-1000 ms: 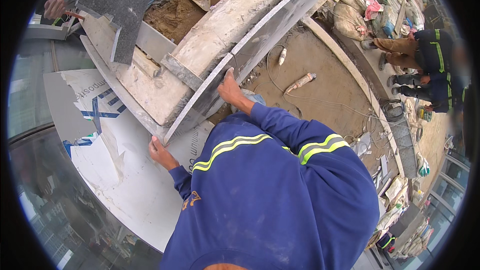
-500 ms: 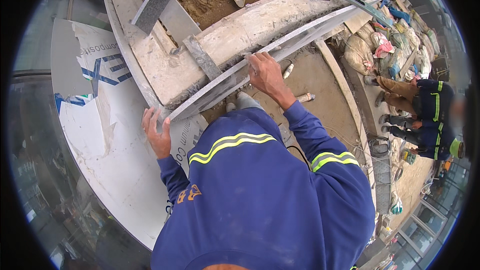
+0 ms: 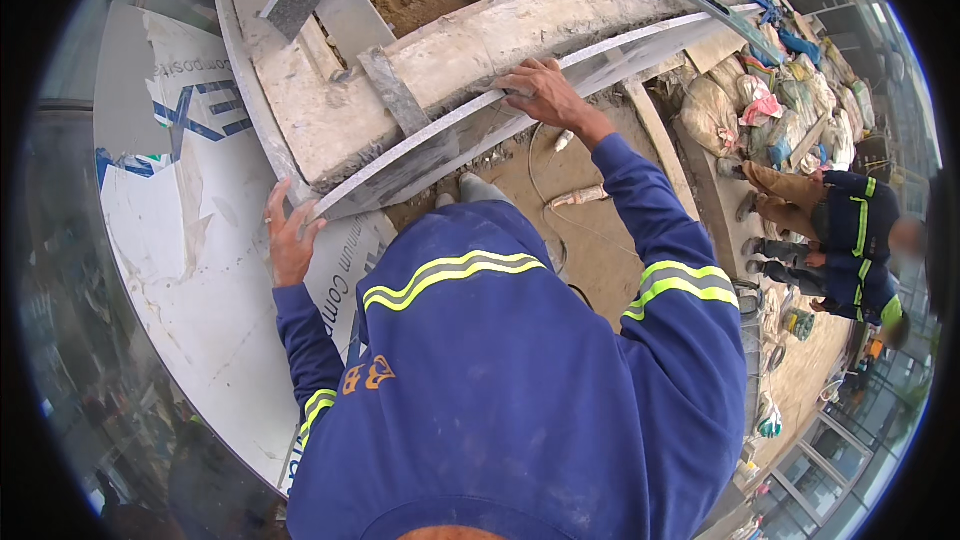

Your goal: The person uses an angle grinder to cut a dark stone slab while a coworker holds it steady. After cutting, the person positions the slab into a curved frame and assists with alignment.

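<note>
Along the near edge of the curved concrete ledge [image 3: 480, 50], the grey stone slab [image 3: 440, 152] stands on its side, pale upper edge facing up and broad face turned toward the person. The step in hand appears to be steadying this slab against the ledge with 2 hands. The right hand [image 3: 548, 98] straddles the upper edge, well along from the ledge's near-left corner: its fingers bend over to the ledge side and its thumb side lies at the near face, so it seems to grip the slab between them. The left hand [image 3: 290, 240] is at that near-left corner, where the slab's end meets a pale side panel [image 3: 250, 90]; its fingers and thumb are spread apart around the joint rather than closed, and how firmly they press I cannot tell. Between the 2 hands, a short stone strip [image 3: 393, 90] lies across the ledge top and reaches the slab's upper edge. Any shift of the slab would, I judge, call for a firmer left hold and an even push from both hands, keeping the end level with the side panel.
</note>
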{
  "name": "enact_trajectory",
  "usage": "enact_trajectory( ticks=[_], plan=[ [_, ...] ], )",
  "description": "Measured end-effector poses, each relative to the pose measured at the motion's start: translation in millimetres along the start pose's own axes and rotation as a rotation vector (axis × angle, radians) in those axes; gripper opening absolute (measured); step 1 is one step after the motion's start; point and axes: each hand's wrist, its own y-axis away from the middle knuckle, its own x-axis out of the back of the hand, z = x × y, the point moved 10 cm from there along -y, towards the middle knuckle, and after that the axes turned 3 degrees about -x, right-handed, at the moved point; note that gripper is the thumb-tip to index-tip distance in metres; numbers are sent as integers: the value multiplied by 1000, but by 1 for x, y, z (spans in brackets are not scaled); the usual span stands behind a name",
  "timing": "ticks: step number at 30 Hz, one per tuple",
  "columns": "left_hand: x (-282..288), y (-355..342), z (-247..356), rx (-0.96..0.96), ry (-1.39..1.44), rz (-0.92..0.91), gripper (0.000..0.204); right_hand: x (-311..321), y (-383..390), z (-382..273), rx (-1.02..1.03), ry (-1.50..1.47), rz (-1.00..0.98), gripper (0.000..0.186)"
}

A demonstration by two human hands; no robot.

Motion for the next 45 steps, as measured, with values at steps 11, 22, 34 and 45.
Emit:
enact_trajectory(
  ticks=[11,22,34,45],
  plan=[
    [2,-4,4,-62,-35,6,34,0,0,5,14,-48,38,32],
    [10,5,-3,-55,90,-92,48,21,-1,-15,44,-76,91,54],
    [12,0,-7,-57,89,-128,43,11,-5,-17,61,-19,52,33],
    [12,0,-8,-36,110,-124,46,13,-6,-15,50,-75,42,44]
  ],
)
